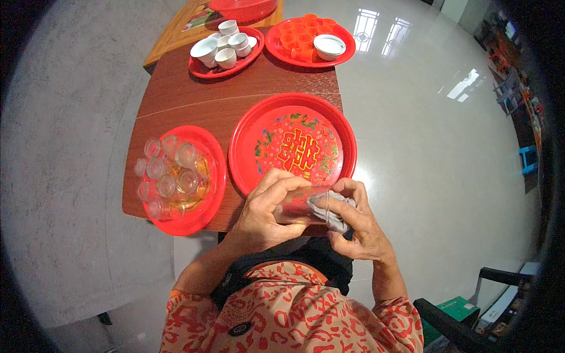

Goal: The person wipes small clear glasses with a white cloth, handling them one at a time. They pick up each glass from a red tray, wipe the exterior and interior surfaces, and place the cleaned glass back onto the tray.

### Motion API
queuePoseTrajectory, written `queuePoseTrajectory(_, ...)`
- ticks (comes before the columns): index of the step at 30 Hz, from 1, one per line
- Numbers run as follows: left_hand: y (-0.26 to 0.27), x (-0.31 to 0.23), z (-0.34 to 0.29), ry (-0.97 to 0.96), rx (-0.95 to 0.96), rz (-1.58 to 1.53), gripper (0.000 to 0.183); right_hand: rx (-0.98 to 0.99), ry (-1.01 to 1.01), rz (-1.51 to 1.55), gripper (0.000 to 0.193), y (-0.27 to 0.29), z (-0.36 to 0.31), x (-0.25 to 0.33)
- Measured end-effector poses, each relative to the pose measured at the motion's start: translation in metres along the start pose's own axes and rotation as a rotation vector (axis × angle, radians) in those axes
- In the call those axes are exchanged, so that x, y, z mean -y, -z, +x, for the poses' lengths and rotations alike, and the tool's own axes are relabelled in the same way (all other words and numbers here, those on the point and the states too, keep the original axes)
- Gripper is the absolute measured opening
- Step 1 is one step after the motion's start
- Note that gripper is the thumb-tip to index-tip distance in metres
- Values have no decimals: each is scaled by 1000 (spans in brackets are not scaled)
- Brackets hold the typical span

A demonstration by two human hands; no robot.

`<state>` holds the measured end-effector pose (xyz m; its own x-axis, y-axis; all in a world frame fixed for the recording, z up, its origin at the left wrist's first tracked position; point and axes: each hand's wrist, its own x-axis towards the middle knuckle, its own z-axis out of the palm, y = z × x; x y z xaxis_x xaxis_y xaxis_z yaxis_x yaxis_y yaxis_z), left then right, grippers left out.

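My left hand (268, 209) is closed around a clear drinking glass (292, 206), which lies on its side above the table's near edge. At the glass's mouth, my right hand (360, 220) grips a pale grey cloth (333, 210), part of it tucked inside the rim. Just beyond both hands sits a red round tray (238, 156) with a printed pattern of flowers and yellow-edged characters. To the left, a second red tray (197, 226) bears several clear glasses (166, 185) standing close together.
At the table's far side, one red tray (203, 72) carries white cups and bowls (225, 57); another (282, 54) holds orange cups (305, 40) and a white bowl (329, 47). A black chair arm (447, 326) stands at lower right, beside a green box (456, 312).
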<state>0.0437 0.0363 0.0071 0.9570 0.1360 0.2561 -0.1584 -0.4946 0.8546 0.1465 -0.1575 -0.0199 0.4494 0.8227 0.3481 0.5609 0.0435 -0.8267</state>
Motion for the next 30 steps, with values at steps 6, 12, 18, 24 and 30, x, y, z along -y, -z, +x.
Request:
queuePoseTrajectory(6,-1,3,-1,-53,22,73,51,131,-141,76,58,4,0,5)
queuePoseTrajectory(12,-4,3,-2,-85,15,124,54,211,-158,295,48,7,-1,2)
queuePoseTrajectory(18,0,-4,0,-72,103,67,53,313,-132,434,50,21,4,6)
queuePoseTrajectory(24,-3,-3,-1,-65,89,72,51,102,-63,-235,55,14,8,19)
queuePoseTrajectory(30,-8,1,-2,-91,-36,146,53,129,-128,-94,48,9,10,14)
